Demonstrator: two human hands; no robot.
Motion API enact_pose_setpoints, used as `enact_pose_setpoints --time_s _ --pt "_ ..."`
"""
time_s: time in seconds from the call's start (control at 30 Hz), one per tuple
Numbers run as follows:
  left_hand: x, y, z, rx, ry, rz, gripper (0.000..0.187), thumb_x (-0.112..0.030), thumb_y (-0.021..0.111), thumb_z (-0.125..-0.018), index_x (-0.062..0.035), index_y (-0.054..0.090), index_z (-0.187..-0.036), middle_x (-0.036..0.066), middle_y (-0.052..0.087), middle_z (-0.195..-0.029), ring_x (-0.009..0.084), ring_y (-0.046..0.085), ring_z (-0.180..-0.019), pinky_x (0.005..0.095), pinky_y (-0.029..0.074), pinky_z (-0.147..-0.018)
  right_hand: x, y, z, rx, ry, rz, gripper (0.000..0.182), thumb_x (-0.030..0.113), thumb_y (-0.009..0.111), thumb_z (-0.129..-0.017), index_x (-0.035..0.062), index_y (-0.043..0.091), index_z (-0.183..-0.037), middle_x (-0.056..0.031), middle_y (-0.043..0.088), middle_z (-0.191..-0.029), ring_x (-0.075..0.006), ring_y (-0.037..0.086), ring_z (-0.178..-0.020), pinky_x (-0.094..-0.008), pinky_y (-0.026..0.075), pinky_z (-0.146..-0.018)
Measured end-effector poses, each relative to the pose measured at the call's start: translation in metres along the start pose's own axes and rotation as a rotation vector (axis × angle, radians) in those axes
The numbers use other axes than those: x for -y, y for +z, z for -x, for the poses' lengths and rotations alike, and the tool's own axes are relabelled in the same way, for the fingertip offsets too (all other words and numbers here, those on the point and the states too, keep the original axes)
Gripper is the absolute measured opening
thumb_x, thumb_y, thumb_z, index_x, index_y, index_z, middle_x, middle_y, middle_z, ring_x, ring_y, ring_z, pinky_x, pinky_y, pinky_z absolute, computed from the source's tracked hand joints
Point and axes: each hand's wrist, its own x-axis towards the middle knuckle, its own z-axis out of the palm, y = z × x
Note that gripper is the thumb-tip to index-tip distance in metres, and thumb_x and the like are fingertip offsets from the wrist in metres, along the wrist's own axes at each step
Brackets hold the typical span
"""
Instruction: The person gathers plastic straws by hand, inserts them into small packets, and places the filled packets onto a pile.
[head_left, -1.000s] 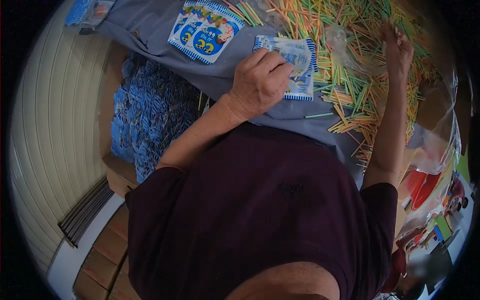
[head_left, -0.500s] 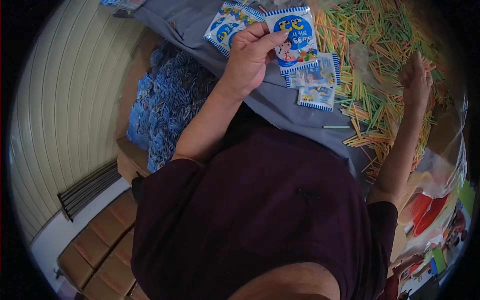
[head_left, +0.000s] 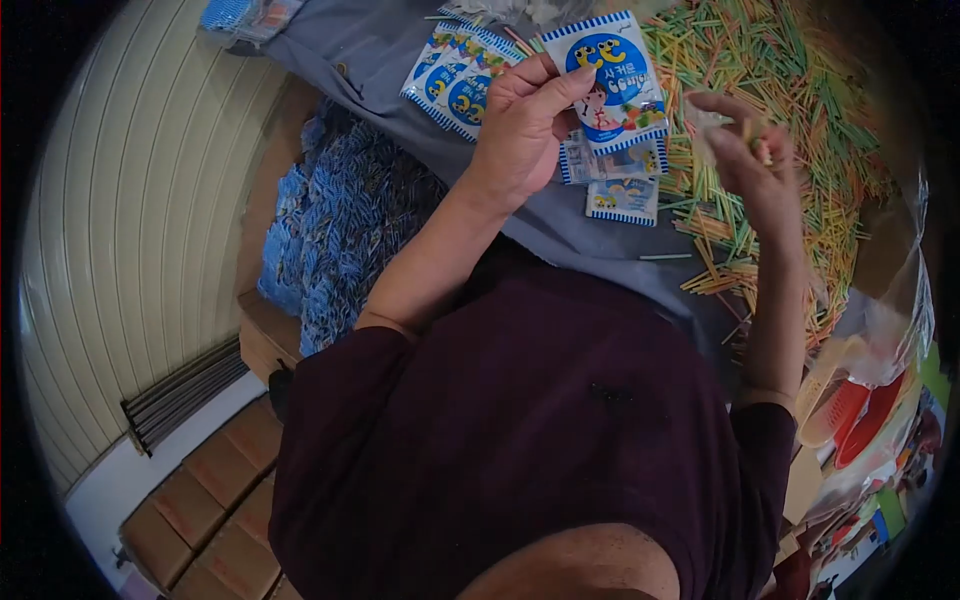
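My left hand pinches a blue-and-white printed packet by its left edge, thumb on the front face. The packet stays upright, its printed side toward me. Just right of it is my right hand, smeared by motion. Its thumb and forefinger stand apart while the other fingers curl around a few coloured sticks, whose ends show. Beneath lies a wide pile of thin pink, green, yellow and orange sticks. Below the held packet, another packet rests on the grey cloth.
Several similar packets overlap on the cloth left of my left hand. A box of many blue packets stands below the cloth's edge. Brown cartons sit at lower left. Red and cream baskets and clear plastic film are at right.
My right hand has moved left from the far part of the stick pile toward the packet, with sticks in its fingers. My left hand and the packet have shifted slightly right.
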Motion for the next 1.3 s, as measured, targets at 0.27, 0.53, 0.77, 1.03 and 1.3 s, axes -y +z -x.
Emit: enact_pose_setpoints --time_s 0.27,0.53,0.77,1.03,1.3 --pt "-0.004 0.007 0.015 -0.073 0.469 -0.885 0.063 -0.014 0.081 -0.080 -0.0131 0.054 -0.137 0.013 0.052 -0.132 0.0240 0.055 -0.111 0.0384 0.050 -0.091 -0.005 0.013 -0.016 0.104 0.009 -0.106 0.015 0.018 0.072 -0.091 0.0105 0.065 -0.080 0.0089 0.044 -0.057 0.0001 0.037 -0.048 -0.0213 0.024 -0.044" --pt "-0.029 0.002 0.013 0.300 1.146 -1.775 0.032 -0.009 0.076 -0.070 -0.0218 0.077 -0.099 0.000 0.061 -0.111 0.0241 0.048 -0.104 0.0396 0.038 -0.087 0.003 0.026 -0.021 0.264 0.239 -0.217 0.018 0.019 0.065 -0.095 0.0033 0.067 -0.104 0.0098 0.036 -0.057 -0.0012 0.027 -0.045 -0.0219 0.016 -0.042" --pt "-0.018 -0.003 0.017 0.263 0.880 -1.871 0.022 -0.001 0.073 -0.067 -0.0074 0.074 -0.088 0.001 0.064 -0.085 0.0228 0.058 -0.081 0.0363 0.046 -0.070 0.028 -0.007 -0.021 -0.091 -0.060 0.079 0.030 0.023 0.054 -0.103 0.0006 0.066 -0.118 0.0115 0.034 -0.060 -0.0002 0.026 -0.049 -0.0217 0.017 -0.046" --pt "0.018 -0.001 0.037 0.150 0.603 -1.719 0.015 -0.002 0.075 -0.074 -0.0015 0.071 -0.088 0.007 0.064 -0.082 0.0253 0.062 -0.075 0.0354 0.052 -0.066 -0.026 -0.041 -0.008 -0.168 -0.084 -0.471 0.033 0.029 0.048 -0.106 -0.0010 0.063 -0.108 0.0078 0.031 -0.061 -0.0041 0.026 -0.051 -0.0231 0.020 -0.048" --pt "0.000 -0.012 0.028 0.130 0.474 -1.561 0.012 0.003 0.078 -0.072 0.0012 0.071 -0.082 0.006 0.067 -0.081 0.0189 0.064 -0.074 0.0302 0.051 -0.065 0.002 -0.008 -0.004 -0.301 -0.112 -0.476 0.047 0.044 0.040 -0.106 0.0016 0.060 -0.109 -0.0024 0.049 -0.070 -0.0187 0.049 -0.073 -0.0394 0.042 -0.077"
